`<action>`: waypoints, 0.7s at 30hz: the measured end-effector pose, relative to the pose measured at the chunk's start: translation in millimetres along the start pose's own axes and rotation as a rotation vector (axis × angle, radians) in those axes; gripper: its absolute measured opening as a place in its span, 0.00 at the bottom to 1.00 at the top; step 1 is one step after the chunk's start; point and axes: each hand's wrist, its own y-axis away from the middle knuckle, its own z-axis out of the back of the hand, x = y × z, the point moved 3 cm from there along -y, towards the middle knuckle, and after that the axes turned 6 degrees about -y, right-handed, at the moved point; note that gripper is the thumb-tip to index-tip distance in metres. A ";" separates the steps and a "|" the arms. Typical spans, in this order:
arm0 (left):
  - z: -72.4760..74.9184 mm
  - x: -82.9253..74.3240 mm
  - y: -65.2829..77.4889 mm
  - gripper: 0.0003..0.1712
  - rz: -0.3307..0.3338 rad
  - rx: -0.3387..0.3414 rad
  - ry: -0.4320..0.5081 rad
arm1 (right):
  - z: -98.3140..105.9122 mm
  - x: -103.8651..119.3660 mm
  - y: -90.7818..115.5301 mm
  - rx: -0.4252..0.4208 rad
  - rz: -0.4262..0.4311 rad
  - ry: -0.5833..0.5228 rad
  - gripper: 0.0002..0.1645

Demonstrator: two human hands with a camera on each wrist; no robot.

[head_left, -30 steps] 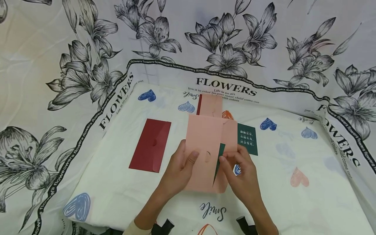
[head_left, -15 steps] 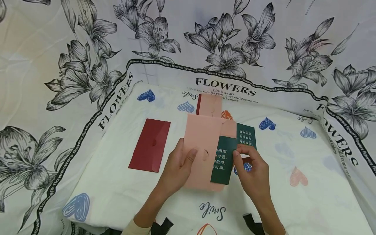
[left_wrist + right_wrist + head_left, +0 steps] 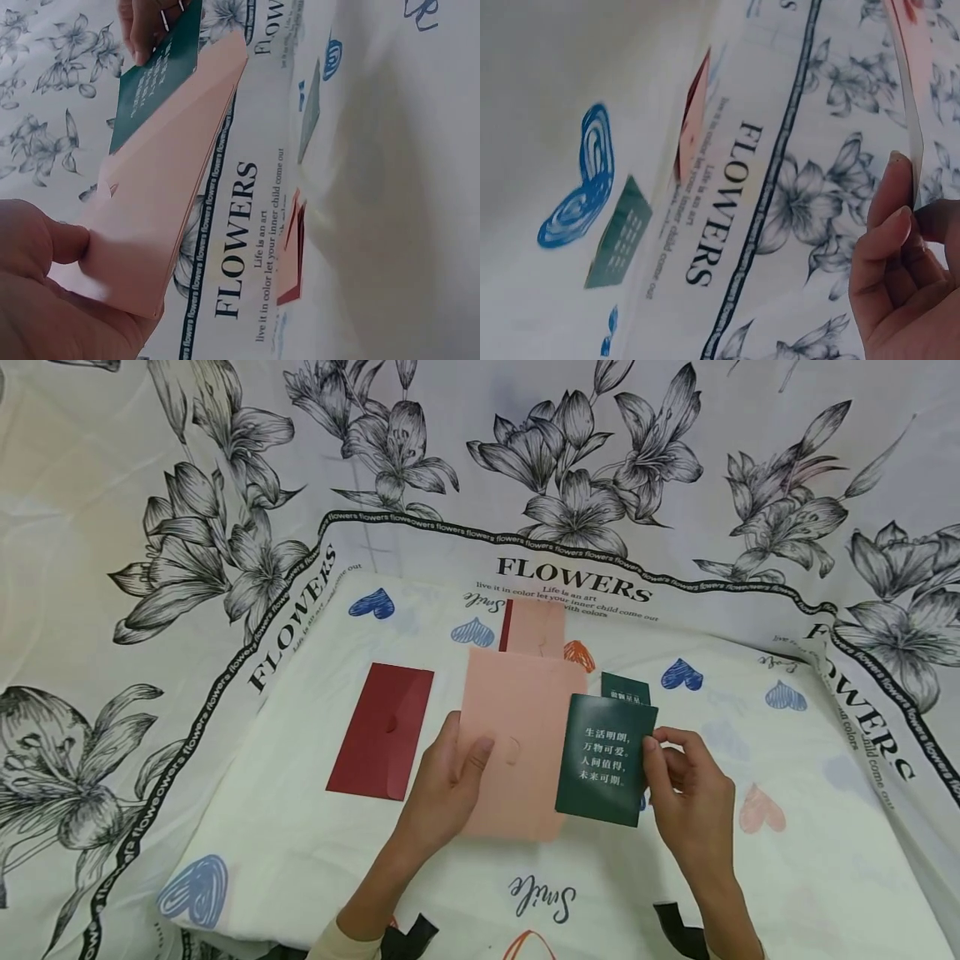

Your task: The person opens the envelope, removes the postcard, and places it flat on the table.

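Note:
My left hand holds a pink envelope by its left side, thumb on its front. With thumb and fingers, my right hand pinches the right edge of a dark green card printed with white characters. The card hangs just right of the envelope, overlapping its edge in the head view. In the left wrist view the same envelope lies in the left palm, the green card beyond it. Seen from the right wrist, the pinched card is nearly edge-on.
Another green card lies behind the held one, partly hidden. A dark red envelope rests at the left. Farther back lies a second pink envelope with a red edge under it. All sit on a heart-patterned white cloth.
My right hand has drawn the green card out of the pink envelope to the right, so its whole front now shows. The left hand and envelope have shifted slightly left.

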 end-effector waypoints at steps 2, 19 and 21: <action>1.7 1.5 0.0 0.16 0.012 -0.012 -0.007 | 5.9 -4.3 -1.7 -0.020 0.011 0.032 0.11; 12.5 8.5 0.6 0.20 0.108 -0.101 -0.022 | 76.2 -81.4 -32.7 -0.042 -0.238 0.278 0.25; 12.5 8.4 0.1 0.23 0.124 -0.099 -0.017 | 81.1 -88.9 -37.5 -0.023 -0.254 0.295 0.26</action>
